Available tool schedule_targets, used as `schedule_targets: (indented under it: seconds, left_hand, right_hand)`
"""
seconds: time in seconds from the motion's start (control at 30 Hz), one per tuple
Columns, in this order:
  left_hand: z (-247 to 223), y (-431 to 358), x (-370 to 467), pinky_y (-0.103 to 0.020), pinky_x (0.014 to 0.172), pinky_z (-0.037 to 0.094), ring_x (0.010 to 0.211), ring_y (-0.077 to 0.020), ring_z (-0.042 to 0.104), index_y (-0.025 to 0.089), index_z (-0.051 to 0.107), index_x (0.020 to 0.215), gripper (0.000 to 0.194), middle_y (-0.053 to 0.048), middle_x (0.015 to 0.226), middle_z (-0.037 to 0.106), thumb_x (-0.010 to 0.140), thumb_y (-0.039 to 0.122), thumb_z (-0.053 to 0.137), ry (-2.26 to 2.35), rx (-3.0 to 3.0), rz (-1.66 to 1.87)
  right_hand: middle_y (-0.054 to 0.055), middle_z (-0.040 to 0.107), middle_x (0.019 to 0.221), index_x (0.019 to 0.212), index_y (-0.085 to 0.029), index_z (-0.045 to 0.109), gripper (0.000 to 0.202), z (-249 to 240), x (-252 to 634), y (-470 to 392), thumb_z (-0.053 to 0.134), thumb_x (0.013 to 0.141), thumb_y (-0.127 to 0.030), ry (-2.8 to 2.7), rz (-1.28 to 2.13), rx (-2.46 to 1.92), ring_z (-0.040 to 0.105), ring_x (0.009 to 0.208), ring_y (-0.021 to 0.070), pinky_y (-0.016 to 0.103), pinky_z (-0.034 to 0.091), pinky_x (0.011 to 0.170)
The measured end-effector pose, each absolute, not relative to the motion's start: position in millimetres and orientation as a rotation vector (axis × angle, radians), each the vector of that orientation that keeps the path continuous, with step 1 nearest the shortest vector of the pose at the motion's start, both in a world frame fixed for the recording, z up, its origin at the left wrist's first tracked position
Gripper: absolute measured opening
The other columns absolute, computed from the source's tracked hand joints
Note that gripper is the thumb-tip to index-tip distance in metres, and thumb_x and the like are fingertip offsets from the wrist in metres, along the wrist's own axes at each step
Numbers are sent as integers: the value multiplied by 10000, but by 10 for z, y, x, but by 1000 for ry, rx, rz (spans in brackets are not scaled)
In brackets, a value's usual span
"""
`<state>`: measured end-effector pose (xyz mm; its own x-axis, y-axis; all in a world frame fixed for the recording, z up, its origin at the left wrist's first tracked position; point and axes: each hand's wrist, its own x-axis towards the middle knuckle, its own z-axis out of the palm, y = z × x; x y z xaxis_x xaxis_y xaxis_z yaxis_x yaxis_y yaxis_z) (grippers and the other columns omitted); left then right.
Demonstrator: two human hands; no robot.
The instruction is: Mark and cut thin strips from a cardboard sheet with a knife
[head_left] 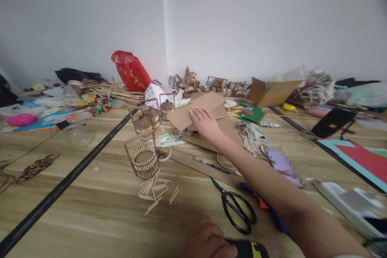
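Note:
My right hand (206,124) reaches far forward and lies on a sheet of brown cardboard (180,119), fingers stretched over its top. More cardboard (234,129) is stacked beneath. At the bottom edge, my left hand (207,241) is blurred, its fingers curled against a black-and-yellow object (252,248) that is cut off by the frame. An open little basket of wooden slats (145,160) with a square handle stands left of centre. Loose wooden sticks (154,190) lie in front of it. Black-handled scissors (237,209) rest below my right forearm.
Lidded baskets (167,107) stand behind the open one. A pen (211,165) lies mid-table. Glass jar (79,135) and red bag (130,70) are to the left; a cardboard box (275,90), black stand (334,123) and white device (347,201) to the right. Clutter lines the wall.

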<state>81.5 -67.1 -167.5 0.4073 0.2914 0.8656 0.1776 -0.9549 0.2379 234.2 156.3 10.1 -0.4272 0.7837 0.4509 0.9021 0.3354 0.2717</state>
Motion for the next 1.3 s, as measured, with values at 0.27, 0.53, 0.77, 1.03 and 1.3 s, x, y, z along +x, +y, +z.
schedule_targets:
  seconds: [0.27,0.53,0.77,1.03,1.3]
  left_hand:
    - [-1225,-771,517,-418,1053,511,1229,-249,635,277,276,1604,617,-156,1506,519,1059,499,463,889,1800,1476]
    - [-1071,-623,585,-465,1129,429,1310,-313,569,222,689,1255,462,-95,1357,661,899,512,638,1068,1391,1274]
    - [-1053,-446,574,-424,1107,414,1260,-288,579,216,727,1136,388,-62,1264,701,790,379,665,1033,1207,1445]
    - [-989,-358,531,-341,864,485,1032,-277,630,199,768,922,352,-47,1000,749,628,371,678,1091,1065,1540]
    - [-967,-335,491,-342,809,492,967,-276,654,199,793,865,347,-52,956,775,600,357,634,1117,1018,1544]
  right_hand:
    - [139,557,1519,1537,-136,441,586,-563,2576,-76,354,964,-52,-2163,-839,-1332,416,1471,215,484,234,1245]
    - [101,628,1452,1442,-211,560,462,-1018,2538,-799,428,1007,-132,-2195,-864,-1265,461,1438,201,468,218,1254]
    - [157,557,1516,1460,-233,543,465,-1051,2640,-751,540,1007,-339,-2114,-799,-1376,456,1442,265,526,175,1244]
    - [192,546,1511,1481,-181,512,521,-1092,2838,-664,505,1008,-402,-1892,-756,-1495,421,1445,307,572,128,1231]
    - [216,494,1531,1547,-202,416,566,-1115,3113,-515,443,1020,-406,-1539,-575,-1620,437,1420,341,619,276,1162]
